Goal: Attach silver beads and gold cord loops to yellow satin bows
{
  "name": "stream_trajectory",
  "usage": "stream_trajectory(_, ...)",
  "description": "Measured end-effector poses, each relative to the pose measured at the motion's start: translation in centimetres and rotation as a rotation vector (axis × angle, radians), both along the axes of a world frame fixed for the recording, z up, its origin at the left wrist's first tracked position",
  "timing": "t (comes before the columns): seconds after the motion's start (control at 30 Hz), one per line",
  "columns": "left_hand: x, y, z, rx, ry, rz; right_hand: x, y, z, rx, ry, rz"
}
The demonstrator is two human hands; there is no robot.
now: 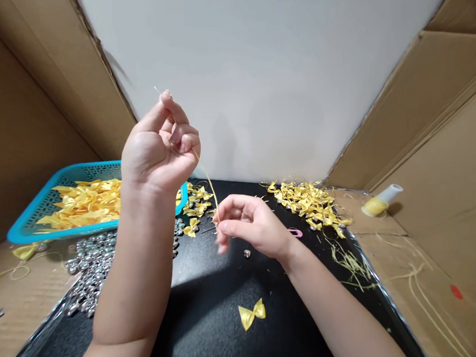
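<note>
My left hand (163,140) is raised above the black work surface (212,307), palm toward me, its thumb and finger pinching a thin needle-like tip (156,90). From its curled fingers a yellow thread (209,180) runs down to my right hand (247,222), which pinches it between thumb and fingers. One yellow bow (252,314) lies on the black surface below the hands. A small silver bead (247,253) rests just under my right hand.
A blue basket (27,221) of yellow bows stands left, beside a pile of silver beads (93,266). Finished-looking bows with beads (309,202) are heaped back right, near thread scraps (354,265) and a spool (381,200). Cardboard walls flank both sides.
</note>
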State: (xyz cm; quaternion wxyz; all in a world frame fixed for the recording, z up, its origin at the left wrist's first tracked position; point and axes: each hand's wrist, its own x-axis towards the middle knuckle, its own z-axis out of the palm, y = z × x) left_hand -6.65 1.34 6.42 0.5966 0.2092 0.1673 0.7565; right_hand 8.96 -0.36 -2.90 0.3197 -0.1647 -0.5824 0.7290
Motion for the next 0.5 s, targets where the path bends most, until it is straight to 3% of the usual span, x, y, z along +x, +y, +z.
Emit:
stream_trajectory(0.2,-0.6,-0.7,0.9,-0.03,-0.122,0.061,0.7,0.1,0.2,0.08,-0.055,-0.088)
stream_trajectory(0.5,-1.0,-1.6,1.3,-0.003,-0.141,0.082,1.6,-0.9,1.4,0.39,-0.121,-0.375)
